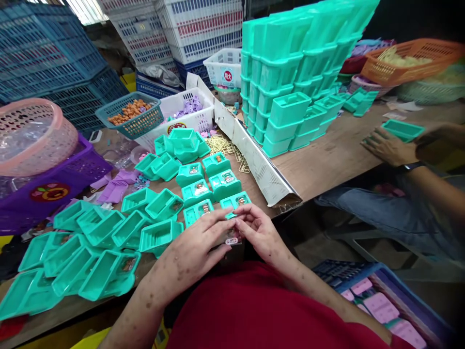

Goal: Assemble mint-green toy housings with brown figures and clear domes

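Observation:
My left hand (199,245) and my right hand (258,231) meet at the table's near edge, fingers pinched together on a small clear packet (232,238) with a pink and white piece inside. Just beyond my fingertips lie several teal plastic trays (224,183) with small items set in them. Empty teal trays (109,237) are heaped to my left.
A tall stack of teal trays (290,72) stands behind a cardboard divider (254,155). Gold clips (227,145), a white basket of purple pieces (189,109), a teal basket of orange pieces (131,112) and a purple crate (54,186) lie around. Another person's hand (387,145) rests at right.

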Action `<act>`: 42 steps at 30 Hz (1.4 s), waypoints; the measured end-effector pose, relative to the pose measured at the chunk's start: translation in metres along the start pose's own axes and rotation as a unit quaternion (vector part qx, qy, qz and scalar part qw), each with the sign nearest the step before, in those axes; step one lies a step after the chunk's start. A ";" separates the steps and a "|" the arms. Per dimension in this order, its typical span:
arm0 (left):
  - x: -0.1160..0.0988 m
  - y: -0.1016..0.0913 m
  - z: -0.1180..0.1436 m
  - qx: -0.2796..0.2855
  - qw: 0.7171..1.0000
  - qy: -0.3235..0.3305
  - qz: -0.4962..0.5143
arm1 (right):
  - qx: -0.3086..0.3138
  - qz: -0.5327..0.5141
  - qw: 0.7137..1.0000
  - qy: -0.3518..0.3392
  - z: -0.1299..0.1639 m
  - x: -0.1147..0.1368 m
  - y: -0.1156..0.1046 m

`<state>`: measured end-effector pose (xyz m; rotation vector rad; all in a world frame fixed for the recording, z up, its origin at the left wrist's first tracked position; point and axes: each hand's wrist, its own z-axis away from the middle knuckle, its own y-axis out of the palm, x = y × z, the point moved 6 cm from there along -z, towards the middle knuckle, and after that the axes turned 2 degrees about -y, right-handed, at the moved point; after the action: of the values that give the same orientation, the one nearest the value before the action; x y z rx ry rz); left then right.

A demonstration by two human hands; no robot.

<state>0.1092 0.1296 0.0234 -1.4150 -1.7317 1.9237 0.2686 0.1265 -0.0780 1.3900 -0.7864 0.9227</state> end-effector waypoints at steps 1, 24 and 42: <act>-0.002 0.004 -0.002 0.023 0.999 0.021 -0.023 | -0.003 -0.023 1.000 0.004 -0.002 -0.002 0.000; 0.229 -0.011 -0.223 0.039 0.989 -0.038 -0.136 | 0.116 -0.048 0.991 0.044 0.044 -0.063 -0.064; 0.269 0.007 -0.250 -0.028 0.986 -0.156 0.045 | 0.178 -0.056 0.980 0.061 0.047 -0.082 -0.064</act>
<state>0.1539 0.4783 -0.0842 -1.2848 -1.8943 2.2635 0.2914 0.0766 -0.1776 1.6506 -0.4577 1.0868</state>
